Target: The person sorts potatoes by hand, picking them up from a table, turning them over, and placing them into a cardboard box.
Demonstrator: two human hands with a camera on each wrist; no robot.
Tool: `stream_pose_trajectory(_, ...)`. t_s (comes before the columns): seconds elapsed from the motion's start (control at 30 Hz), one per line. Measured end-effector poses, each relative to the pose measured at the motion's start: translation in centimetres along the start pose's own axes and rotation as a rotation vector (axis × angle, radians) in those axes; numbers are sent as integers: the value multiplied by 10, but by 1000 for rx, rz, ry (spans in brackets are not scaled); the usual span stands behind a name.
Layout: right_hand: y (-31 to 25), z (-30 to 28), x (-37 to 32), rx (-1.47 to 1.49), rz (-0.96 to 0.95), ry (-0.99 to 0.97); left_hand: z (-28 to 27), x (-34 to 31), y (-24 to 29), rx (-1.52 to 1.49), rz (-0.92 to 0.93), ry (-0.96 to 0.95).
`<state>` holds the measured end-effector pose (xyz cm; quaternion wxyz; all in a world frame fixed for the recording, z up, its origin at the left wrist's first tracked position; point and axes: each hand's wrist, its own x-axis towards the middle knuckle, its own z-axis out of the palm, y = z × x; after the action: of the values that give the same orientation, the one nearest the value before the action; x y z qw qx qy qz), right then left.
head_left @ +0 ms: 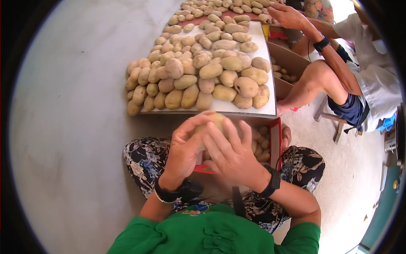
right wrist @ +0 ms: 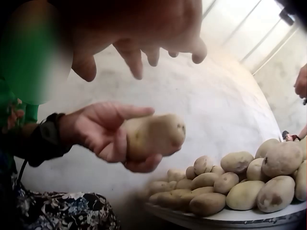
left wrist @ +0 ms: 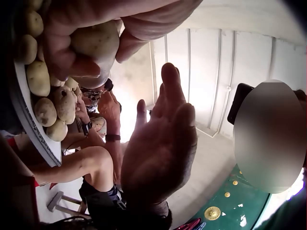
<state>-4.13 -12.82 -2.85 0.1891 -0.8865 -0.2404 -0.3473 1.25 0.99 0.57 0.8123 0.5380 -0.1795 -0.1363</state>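
Note:
My left hand (head_left: 184,146) grips a pale yellow potato (right wrist: 154,136), its fingers curled round the sides, as the right wrist view shows clearly. One end of the potato has small dark spots. My right hand (head_left: 231,153) is held beside it with the fingers spread and fairly straight. In the left wrist view this right hand (left wrist: 160,143) stands apart from the held potato (left wrist: 98,43), with nothing in its palm. Just beyond both hands, a pile of potatoes (head_left: 207,70) covers much of a white board (head_left: 266,95).
Below my hands, a red-edged box (head_left: 277,139) between my knees contains potatoes. Another person (head_left: 359,76) sits at the right, reaching over the far potatoes. Beside that person are a cardboard box (head_left: 289,57) with potatoes and a wooden stool (head_left: 336,122).

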Motion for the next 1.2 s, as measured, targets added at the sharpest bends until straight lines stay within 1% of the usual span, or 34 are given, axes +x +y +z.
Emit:
stream_pose_trajectory(0.03,-3,2,-2,-39,37,9,-1,1,2,38,-23,-73)
stream_pose_trajectory(0.07,-2,3,-2,-35,29,8,-2,1,2,76,-50,-148)
stream_pose_trajectory(0.1,-2,3,-3,-72,29,30,11,-3,8,-138,-144,-58)
stream_pose_trajectory(0.13,-3,5,-4,-106,33,52,13,-4,6,-137,-146,-50)
stream_pose_trajectory(0.2,-5,7,-5,-83,48,65,14,-6,1,74,-55,-38)
stream_pose_trajectory(0.23,-7,7,-6,-86,60,48,14,-6,-1,304,78,-69)
stream_pose_trajectory(0.27,-9,7,-7,-92,72,30,15,-7,-4,302,76,-63)
stream_pose_trajectory(0.33,-11,7,-9,-122,83,27,17,-9,-6,358,145,-31)
stream_pose_trajectory(0.37,-13,8,-9,-150,96,30,16,-9,-6,362,145,-26)
stream_pose_trajectory(0.43,-13,4,-5,-163,93,22,15,-8,-6,408,210,-40)
stream_pose_trajectory(0.47,-14,2,-5,-182,93,8,14,-8,-7,409,203,-43)
stream_pose_trajectory(0.53,-13,1,-6,-191,99,-10,14,-6,-7,304,147,-69)
stream_pose_trajectory(0.63,-13,-1,-5,-205,97,-38,14,-5,-8,269,156,-89)
stream_pose_trajectory(0.77,-13,-2,-4,-229,92,-60,13,-4,-6,297,139,-104)
stream_pose_trajectory(0.87,-13,-1,-5,-256,86,-47,13,-4,-6,262,151,-120)
stream_pose_trajectory(1.03,-12,-2,-4,-260,80,-56,13,-3,-8,188,117,-125)
stream_pose_trajectory(1.2,-12,-2,-4,-249,92,-72,12,-2,-9,207,107,-130)
